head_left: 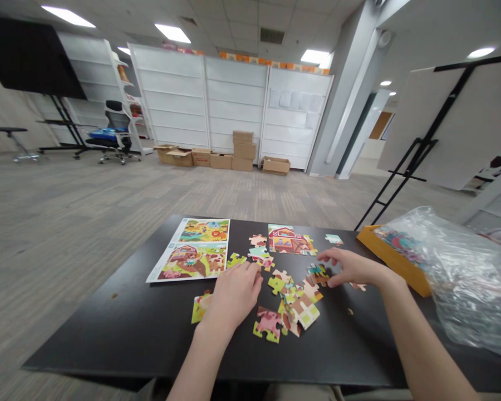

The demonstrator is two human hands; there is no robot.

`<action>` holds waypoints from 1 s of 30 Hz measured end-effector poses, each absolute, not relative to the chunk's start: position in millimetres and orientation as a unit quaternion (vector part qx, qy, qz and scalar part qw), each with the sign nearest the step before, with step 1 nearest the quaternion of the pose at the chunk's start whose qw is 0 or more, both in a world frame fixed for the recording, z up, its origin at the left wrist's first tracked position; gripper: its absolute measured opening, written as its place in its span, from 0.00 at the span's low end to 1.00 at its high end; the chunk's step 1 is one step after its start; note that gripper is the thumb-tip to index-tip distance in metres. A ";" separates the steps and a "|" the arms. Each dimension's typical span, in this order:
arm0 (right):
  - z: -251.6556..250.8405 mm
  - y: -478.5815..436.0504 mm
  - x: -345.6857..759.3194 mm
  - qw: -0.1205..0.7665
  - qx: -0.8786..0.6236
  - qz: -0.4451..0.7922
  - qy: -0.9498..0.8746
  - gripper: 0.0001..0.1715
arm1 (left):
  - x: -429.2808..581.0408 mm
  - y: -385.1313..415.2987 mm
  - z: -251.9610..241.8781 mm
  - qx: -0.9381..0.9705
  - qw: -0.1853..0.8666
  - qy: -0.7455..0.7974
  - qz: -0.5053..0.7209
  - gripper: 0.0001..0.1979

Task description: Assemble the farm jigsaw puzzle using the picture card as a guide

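My left hand (239,289) rests palm down on the table, its fingers loosely bent and holding no piece that I can see. It lies between a green puzzle piece (235,259) and a chicken piece (200,307), which it partly covers. My right hand (348,267) has thumb and fingers apart around a teal and brown puzzle piece (317,274); whether they touch it is unclear. Between the hands lies a loose heap of puzzle pieces (303,309), with a pig piece (269,323) nearer me. Behind it is a joined barn section (288,239).
A printed reference sheet (192,250) lies at the left of the black table (121,334). One pale blue piece (334,239) sits at the back right. At the right are a yellow box (390,259) of pieces and a crumpled clear plastic bag (471,284).
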State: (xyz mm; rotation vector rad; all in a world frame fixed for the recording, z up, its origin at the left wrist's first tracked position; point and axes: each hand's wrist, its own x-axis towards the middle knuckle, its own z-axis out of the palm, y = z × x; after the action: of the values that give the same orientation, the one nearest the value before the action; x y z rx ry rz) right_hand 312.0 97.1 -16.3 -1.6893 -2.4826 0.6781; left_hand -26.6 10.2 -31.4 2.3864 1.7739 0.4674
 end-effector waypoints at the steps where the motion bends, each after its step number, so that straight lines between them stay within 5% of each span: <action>1: -16.9 96.0 310.2 0.019 -0.552 0.226 -0.803 0.36 | -26.5 10.6 -32.4 0.791 0.064 0.588 0.155 0.08; 8: -25.9 104.5 303.6 0.007 -0.544 0.222 -0.809 0.21 | -22.7 15.5 -37.6 0.790 0.073 0.588 0.156 0.07; 17: -35.3 114.5 307.2 0.090 -0.533 0.203 -0.816 0.21 | -24.1 15.4 -38.7 0.793 0.073 0.585 0.157 0.06; 30: -40.8 115.3 307.2 0.100 -0.509 0.164 -0.839 0.25 | -31.9 13.4 -35.1 0.780 0.073 0.596 0.174 0.07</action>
State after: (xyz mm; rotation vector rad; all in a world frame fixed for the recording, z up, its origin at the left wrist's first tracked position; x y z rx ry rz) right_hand 307.2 115.3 -40.8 -1.5038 -2.4822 0.4839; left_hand -31.9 13.4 -35.1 2.3443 1.7913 0.5221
